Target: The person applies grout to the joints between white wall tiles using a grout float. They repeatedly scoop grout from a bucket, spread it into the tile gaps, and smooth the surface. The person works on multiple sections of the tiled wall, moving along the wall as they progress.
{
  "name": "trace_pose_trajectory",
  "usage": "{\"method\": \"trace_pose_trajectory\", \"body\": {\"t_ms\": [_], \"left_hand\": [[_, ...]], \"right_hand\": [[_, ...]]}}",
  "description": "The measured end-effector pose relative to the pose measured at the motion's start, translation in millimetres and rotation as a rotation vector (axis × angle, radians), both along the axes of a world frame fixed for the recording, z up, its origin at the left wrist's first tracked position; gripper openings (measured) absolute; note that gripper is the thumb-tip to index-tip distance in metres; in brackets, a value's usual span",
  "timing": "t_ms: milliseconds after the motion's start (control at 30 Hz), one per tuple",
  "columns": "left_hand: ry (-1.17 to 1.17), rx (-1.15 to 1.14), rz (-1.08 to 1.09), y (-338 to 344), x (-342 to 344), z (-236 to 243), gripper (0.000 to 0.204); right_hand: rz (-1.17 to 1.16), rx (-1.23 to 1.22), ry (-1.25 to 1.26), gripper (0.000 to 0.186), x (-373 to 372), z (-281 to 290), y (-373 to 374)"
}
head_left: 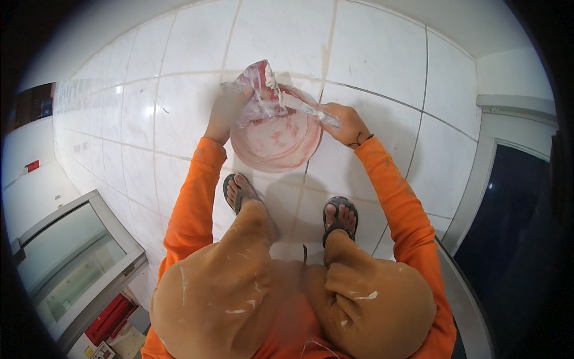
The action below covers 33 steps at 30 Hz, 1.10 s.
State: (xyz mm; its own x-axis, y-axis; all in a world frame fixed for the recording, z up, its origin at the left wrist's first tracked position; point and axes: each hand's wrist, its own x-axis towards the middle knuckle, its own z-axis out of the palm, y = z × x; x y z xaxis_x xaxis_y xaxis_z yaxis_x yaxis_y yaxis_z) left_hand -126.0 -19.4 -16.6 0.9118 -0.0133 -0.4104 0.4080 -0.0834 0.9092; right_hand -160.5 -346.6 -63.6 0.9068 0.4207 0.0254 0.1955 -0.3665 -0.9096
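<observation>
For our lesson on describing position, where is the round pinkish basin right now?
In the head view, the basin is at upper centre, between the left hand and the right hand, just beyond the sandalled feet.

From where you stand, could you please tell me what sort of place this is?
Probably an indoor room, perhaps a work site: white floor tiles, a glass-paned metal frame and a paste-smeared basin.

The basin (275, 163) lies before the sandals (240, 195), the packet (256, 90) over its far side, left of the scraper (294, 103).
</observation>
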Motion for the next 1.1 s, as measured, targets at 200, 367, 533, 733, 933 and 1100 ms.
{"method": "trace_pose_trajectory", "body": {"t_ms": [200,367,533,733,933,1100], "left_hand": [[-0.218,0.156,-0.034,-16.3,-11.1,10.1,0.037],[-0.182,0.199,0.004,-43.3,-7.3,43.5,0.041],[-0.297,0.305,0.028,-72.9,-22.3,64.2,0.038],[-0.389,0.339,0.184,-64.7,-40.9,38.1,0.029],[-0.39,0.288,0.159,-61.8,-56.0,41.0,0.024],[-0.431,0.227,0.156,-71.9,-60.4,51.6,0.021]], "right_hand": [[-0.034,-0.337,-0.04,0.042,-18.8,41.9,-23.1],[0.07,-0.676,-0.077,0.048,-31.0,72.4,1.4],[0.016,-0.757,-0.004,0.05,-32.3,77.7,29.8],[0.129,-0.725,0.179,0.049,-111.6,48.3,44.0],[0.053,-0.343,0.269,0.041,-124.7,49.5,42.9],[-0.171,-0.495,0.115,0.035,-100.1,25.9,9.1]]}}
